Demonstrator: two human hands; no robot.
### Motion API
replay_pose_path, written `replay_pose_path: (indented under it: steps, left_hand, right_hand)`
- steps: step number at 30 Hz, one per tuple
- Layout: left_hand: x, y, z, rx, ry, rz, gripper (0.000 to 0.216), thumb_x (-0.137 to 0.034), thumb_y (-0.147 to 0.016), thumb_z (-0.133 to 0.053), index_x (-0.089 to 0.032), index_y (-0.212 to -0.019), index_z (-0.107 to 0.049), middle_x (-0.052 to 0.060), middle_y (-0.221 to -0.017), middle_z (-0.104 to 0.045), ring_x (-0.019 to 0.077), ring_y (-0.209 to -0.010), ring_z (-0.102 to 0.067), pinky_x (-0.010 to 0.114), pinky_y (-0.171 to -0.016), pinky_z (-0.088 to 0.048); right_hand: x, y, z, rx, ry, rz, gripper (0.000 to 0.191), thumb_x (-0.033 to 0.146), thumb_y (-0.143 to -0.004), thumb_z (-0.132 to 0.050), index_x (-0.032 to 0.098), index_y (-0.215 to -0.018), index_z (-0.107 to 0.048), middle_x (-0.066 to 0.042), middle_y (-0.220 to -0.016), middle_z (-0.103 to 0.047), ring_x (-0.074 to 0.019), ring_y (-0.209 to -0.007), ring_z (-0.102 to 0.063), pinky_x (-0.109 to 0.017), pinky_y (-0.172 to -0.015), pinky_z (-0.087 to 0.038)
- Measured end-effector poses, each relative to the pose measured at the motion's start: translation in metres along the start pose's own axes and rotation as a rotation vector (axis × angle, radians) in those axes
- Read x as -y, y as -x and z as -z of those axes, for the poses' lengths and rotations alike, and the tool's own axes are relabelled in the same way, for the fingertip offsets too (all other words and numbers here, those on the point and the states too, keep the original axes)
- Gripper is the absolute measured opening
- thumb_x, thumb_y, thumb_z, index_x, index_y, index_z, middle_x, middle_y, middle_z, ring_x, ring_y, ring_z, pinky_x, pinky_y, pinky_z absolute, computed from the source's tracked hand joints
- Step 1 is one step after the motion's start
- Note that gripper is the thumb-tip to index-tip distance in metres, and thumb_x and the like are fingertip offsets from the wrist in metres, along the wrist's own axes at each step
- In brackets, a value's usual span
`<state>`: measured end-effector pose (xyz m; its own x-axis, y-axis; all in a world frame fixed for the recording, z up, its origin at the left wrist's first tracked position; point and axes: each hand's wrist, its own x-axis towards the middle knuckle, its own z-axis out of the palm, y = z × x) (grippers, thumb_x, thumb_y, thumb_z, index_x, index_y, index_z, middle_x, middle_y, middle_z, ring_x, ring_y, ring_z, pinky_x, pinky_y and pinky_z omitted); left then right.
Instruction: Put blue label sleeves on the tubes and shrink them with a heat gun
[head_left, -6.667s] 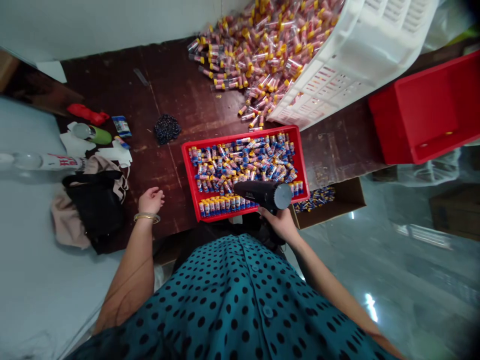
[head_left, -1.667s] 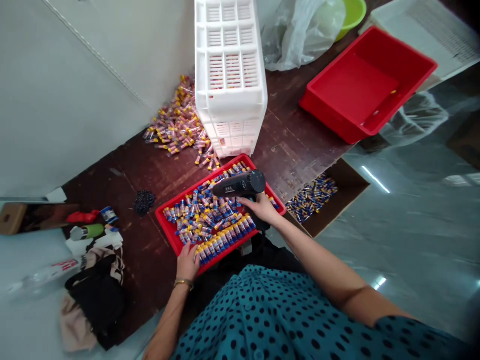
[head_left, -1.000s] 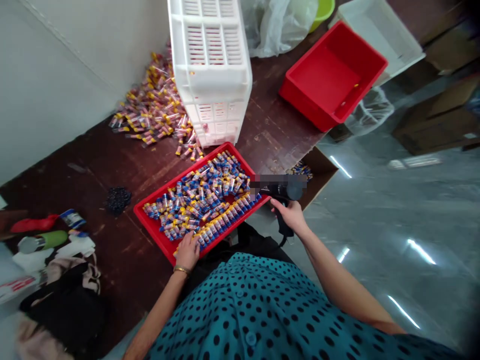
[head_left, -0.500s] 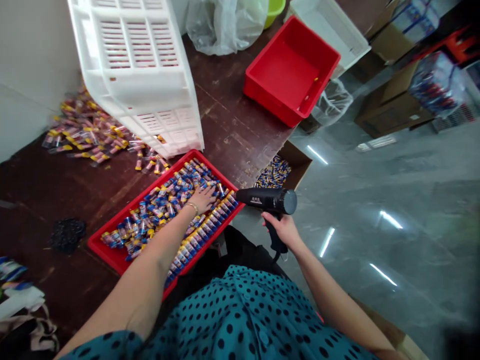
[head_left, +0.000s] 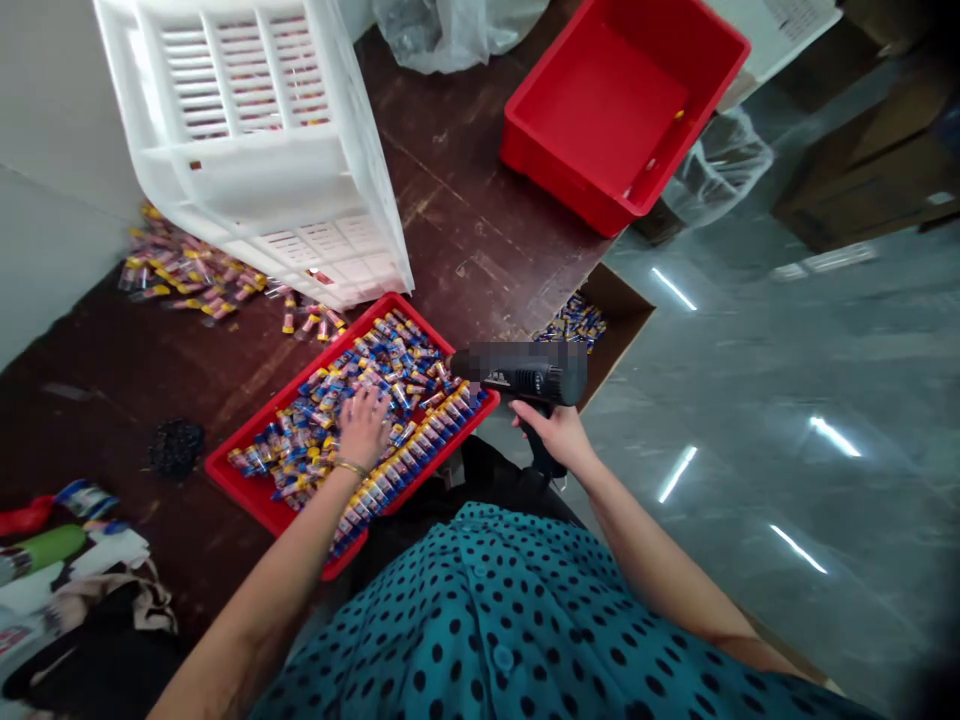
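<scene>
A red tray (head_left: 255, 495) lay at the front edge of the counter (head_left: 450, 240), bearing loose capped tubes (head_left: 401, 350) and, with its long axis parallel to the near rim, a row of capped tubes (head_left: 409, 455). The left hand (head_left: 365, 428), palm down with fingers spread apart, was over the loose tubes, the row running just beside it; contact could not be told. The right hand (head_left: 559, 435), its fingers clamped around the grip of a black heat gun (head_left: 517, 372), was nearer the row's right-hand end, the nozzle pointing leftward at the tray's right rim.
</scene>
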<state>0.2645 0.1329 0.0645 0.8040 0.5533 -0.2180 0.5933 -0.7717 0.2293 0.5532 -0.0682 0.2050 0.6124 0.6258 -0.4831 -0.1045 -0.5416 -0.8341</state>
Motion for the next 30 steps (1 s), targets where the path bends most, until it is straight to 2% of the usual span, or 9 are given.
replay_pose_path:
  steps: [5, 7, 9, 13, 16, 19, 25, 28, 30]
  left_hand:
    - [-0.109, -0.038, -0.038, 0.202, 0.061, -0.335, 0.047, -0.016, -0.093, -0.035, -0.016, -0.137, -0.053, 0.013, -0.154, -0.041, 0.0294, -0.146, -0.025, 0.056, -0.118, -0.016]
    - [-0.131, -0.062, -0.049, 0.224, 0.084, -0.391, 0.047, -0.014, -0.094, -0.033, -0.018, -0.136, -0.053, 0.011, -0.153, -0.043, 0.0272, -0.146, -0.026, 0.055, -0.118, -0.017]
    - [-0.136, -0.079, -0.056, 0.24, 0.103, -0.443, 0.046, -0.015, -0.094, -0.035, -0.02, -0.135, -0.054, 0.009, -0.151, -0.046, 0.0265, -0.147, -0.025, 0.055, -0.119, -0.014]
    - [-0.113, -0.078, -0.055, 0.274, 0.113, -0.55, 0.042, -0.02, -0.093, -0.041, -0.023, -0.132, -0.058, 0.007, -0.149, -0.048, 0.0286, -0.146, -0.025, 0.056, -0.119, -0.01]
    - [-0.082, -0.056, -0.045, 0.305, 0.095, -0.6, 0.044, -0.02, -0.09, -0.047, -0.023, -0.133, -0.058, 0.01, -0.149, -0.049, 0.0296, -0.146, -0.027, 0.054, -0.119, -0.011]
    - [-0.042, -0.027, -0.032, 0.313, 0.057, -0.565, 0.047, -0.018, -0.088, -0.047, -0.025, -0.134, -0.057, 0.009, -0.149, -0.048, 0.028, -0.147, -0.026, 0.053, -0.119, -0.009]
    - [0.037, 0.028, 0.0, 0.166, 0.019, -0.154, 0.051, -0.023, -0.09, -0.044, -0.024, -0.141, -0.05, 0.01, -0.154, -0.041, 0.0297, -0.149, -0.02, 0.057, -0.118, -0.009]
    - [0.058, 0.054, 0.012, 0.034, 0.032, 0.034, 0.053, -0.026, -0.091, -0.044, -0.022, -0.143, -0.047, 0.012, -0.158, -0.034, 0.032, -0.149, -0.018, 0.059, -0.116, -0.011]
    - [0.062, 0.068, 0.016, -0.053, 0.039, 0.159, 0.052, -0.028, -0.09, -0.045, -0.02, -0.142, -0.048, 0.014, -0.158, -0.033, 0.0338, -0.149, -0.018, 0.059, -0.116, -0.013]
  right_hand:
    - [-0.005, -0.013, 0.021, -0.111, 0.037, -0.081, 0.042, 0.055, -0.076, -0.069, 0.014, -0.085, -0.07, -0.008, -0.069, -0.07, -0.0184, -0.056, -0.063, -0.03, -0.055, -0.053]
    - [-0.007, -0.012, 0.027, -0.103, 0.017, -0.113, 0.043, 0.055, -0.076, -0.069, 0.013, -0.089, -0.07, -0.008, -0.069, -0.07, -0.0188, -0.057, -0.063, -0.029, -0.053, -0.054]
    - [-0.009, -0.008, 0.029, -0.099, 0.001, -0.121, 0.043, 0.054, -0.076, -0.07, 0.014, -0.09, -0.069, -0.007, -0.069, -0.069, -0.0191, -0.06, -0.064, -0.028, -0.053, -0.054]
    - [-0.016, 0.003, 0.023, -0.059, 0.002, -0.157, 0.043, 0.054, -0.076, -0.071, 0.014, -0.09, -0.069, -0.007, -0.068, -0.069, -0.0187, -0.059, -0.064, -0.028, -0.052, -0.055]
    - [-0.021, 0.009, 0.016, -0.028, 0.018, -0.181, 0.044, 0.055, -0.075, -0.071, 0.014, -0.092, -0.069, -0.007, -0.068, -0.069, -0.0182, -0.056, -0.063, -0.028, -0.051, -0.054]
    - [-0.021, 0.019, 0.009, 0.006, 0.046, -0.17, 0.043, 0.055, -0.076, -0.07, 0.014, -0.088, -0.069, -0.007, -0.068, -0.069, -0.0167, -0.054, -0.061, -0.027, -0.051, -0.051]
    - [-0.021, 0.05, -0.003, 0.193, 0.046, -0.119, 0.037, 0.052, -0.078, -0.069, 0.015, -0.075, -0.067, -0.006, -0.067, -0.069, -0.0179, -0.059, -0.063, -0.028, -0.057, -0.051]
    - [-0.028, 0.058, -0.008, 0.056, 0.091, -0.05, 0.035, 0.05, -0.076, -0.07, 0.015, -0.078, -0.069, -0.007, -0.073, -0.071, -0.0212, -0.068, -0.066, -0.032, -0.068, -0.053]
    - [-0.033, 0.059, -0.01, -0.029, 0.127, -0.058, 0.036, 0.051, -0.077, -0.07, 0.014, -0.078, -0.069, -0.007, -0.07, -0.071, -0.0218, -0.067, -0.066, -0.032, -0.067, -0.053]
